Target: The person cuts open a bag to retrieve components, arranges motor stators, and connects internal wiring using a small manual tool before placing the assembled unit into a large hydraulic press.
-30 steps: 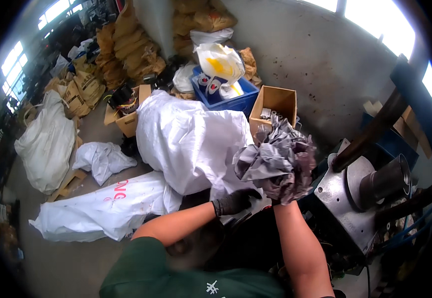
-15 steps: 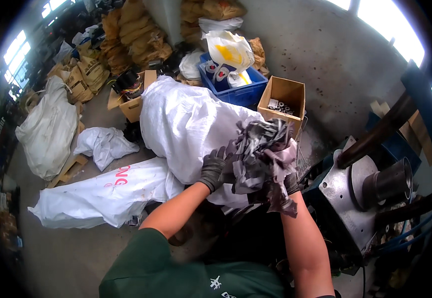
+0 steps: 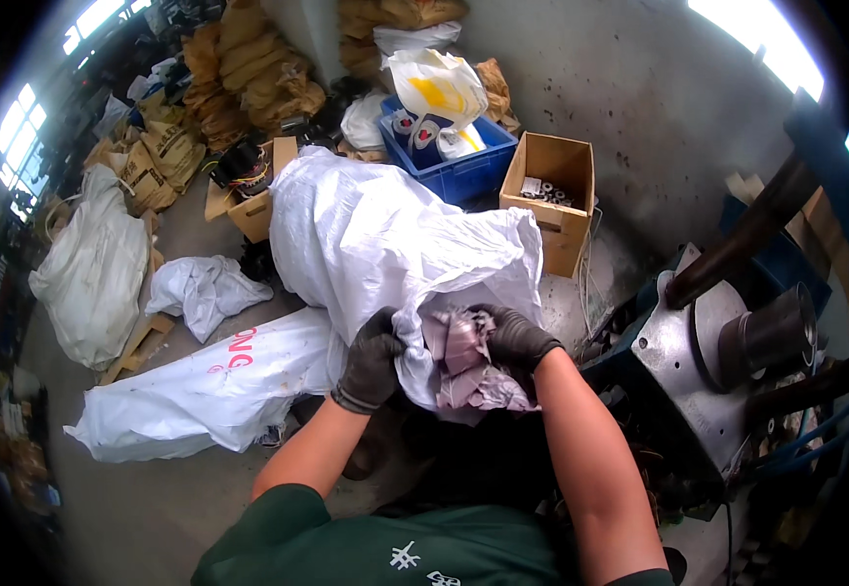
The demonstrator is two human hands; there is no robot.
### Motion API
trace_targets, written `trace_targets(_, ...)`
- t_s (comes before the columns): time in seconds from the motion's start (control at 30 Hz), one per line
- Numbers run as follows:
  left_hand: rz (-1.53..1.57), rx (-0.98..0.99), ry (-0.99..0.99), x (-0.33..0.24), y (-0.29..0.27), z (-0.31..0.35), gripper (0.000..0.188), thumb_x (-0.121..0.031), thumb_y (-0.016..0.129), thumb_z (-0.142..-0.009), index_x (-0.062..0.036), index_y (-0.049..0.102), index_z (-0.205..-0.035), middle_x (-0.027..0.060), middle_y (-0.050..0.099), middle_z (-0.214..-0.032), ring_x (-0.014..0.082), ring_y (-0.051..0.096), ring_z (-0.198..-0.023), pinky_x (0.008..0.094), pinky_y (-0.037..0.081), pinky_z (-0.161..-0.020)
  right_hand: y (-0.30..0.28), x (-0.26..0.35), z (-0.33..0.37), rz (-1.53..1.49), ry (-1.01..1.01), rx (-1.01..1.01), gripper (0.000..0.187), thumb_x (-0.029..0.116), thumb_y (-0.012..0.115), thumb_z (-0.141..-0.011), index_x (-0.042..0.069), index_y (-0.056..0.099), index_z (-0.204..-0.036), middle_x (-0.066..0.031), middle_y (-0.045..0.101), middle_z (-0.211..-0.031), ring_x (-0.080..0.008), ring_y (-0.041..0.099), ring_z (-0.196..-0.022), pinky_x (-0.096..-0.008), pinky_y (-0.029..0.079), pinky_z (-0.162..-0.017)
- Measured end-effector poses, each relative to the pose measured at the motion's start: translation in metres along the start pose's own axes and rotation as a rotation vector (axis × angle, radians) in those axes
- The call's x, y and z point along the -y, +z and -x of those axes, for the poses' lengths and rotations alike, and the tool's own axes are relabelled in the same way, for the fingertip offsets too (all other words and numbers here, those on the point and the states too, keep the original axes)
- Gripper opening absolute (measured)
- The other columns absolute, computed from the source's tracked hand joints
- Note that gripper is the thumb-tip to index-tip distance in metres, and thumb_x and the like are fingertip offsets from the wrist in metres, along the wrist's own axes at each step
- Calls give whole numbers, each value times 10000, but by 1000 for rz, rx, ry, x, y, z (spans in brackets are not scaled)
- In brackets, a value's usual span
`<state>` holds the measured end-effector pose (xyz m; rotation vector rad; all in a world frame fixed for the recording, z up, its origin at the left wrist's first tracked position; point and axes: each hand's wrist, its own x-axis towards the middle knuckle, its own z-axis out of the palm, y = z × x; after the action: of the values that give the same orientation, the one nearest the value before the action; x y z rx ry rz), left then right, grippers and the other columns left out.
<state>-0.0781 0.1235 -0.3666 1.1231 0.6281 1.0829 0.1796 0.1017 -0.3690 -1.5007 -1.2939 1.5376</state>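
A large white woven sack (image 3: 346, 215) lies in front of me with its mouth facing my body. My left hand (image 3: 370, 361), in a dark grey glove, is closed on the near left edge of that mouth. Crumpled purple-grey sheet scraps (image 3: 468, 366) sit within the opening and stick out at its lower side. My right hand (image 3: 520, 340), gloved alike, has its fingers curled on the upper right of the scraps. Its fingertips are partly hidden among them.
A second white sack (image 3: 219, 381) lies flat at left, near a small white bag (image 3: 205, 293). Behind stand a blue crate (image 3: 473, 176) of bags and a cardboard box (image 3: 566, 239) holding small metal parts. A metal machine (image 3: 673, 356) with dark bars is close on my right.
The bundle of scraps has come down from above the sack into its mouth. My left hand has moved left and taken hold of the sack's edge; my right hand has come round on top of the scraps.
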Motion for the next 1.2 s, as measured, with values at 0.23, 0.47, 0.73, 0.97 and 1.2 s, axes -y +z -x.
trace_targets(0.23, 218, 382, -408, -41, 13, 57, 418, 48, 662, -698, -13, 657, -1111, 51, 684, -923, 160, 655, -827, 307, 548, -745, 14, -42, -82, 274, -63, -690, 649, 483, 728, -798, 128, 616, -1329, -233, 644, -1312, -405, 616, -1214, -449, 478, -1047)
trace_targets(0.47, 383, 175, -236, -74, 21, 70, 560, -6, 727, -691, -45, 648, -1244, 111, 710, -1163, 266, 681, -1082, 405, 553, -958, 33, -2, -108, 147, -474, -308, 525, 413, 705, -836, 124, 654, -1271, -197, 680, -1218, -378, 641, -1131, -438, 491, -1016)
trace_targets(0.73, 151, -1, 89, -94, 19, 34, 645, -109, 794, -746, -34, 537, -1333, 115, 670, -1145, 257, 676, -1021, 385, 553, -900, 44, 26, -61, 336, -440, -308, 348, 249, 704, -845, 109, 728, -1162, -175, 744, -1001, -361, 698, -927, -401, 538, -915)
trace_targets(0.97, -1591, 869, 266, -24, 16, -54, 791, -430, 762, -763, -172, 525, -1472, 160, 379, -1577, 392, 232, -1503, 529, 163, -1240, -6, -8, -46, -197, -178, -811, 317, 193, 627, -867, 22, 735, -1110, -215, 749, -904, -314, 738, -818, -397, 567, -796)
trace_targets(1.2, -2222, 997, 390, 109, -37, -159, 829, -422, 819, -603, -292, 607, -1394, 96, 350, -1586, 416, 160, -1522, 685, 110, -1186, -27, -12, -6, -435, -314, -928, 178, 38, 586, -896, -19, 665, -1045, -96, 697, -843, -175, 671, -700, -304, 567, -644)
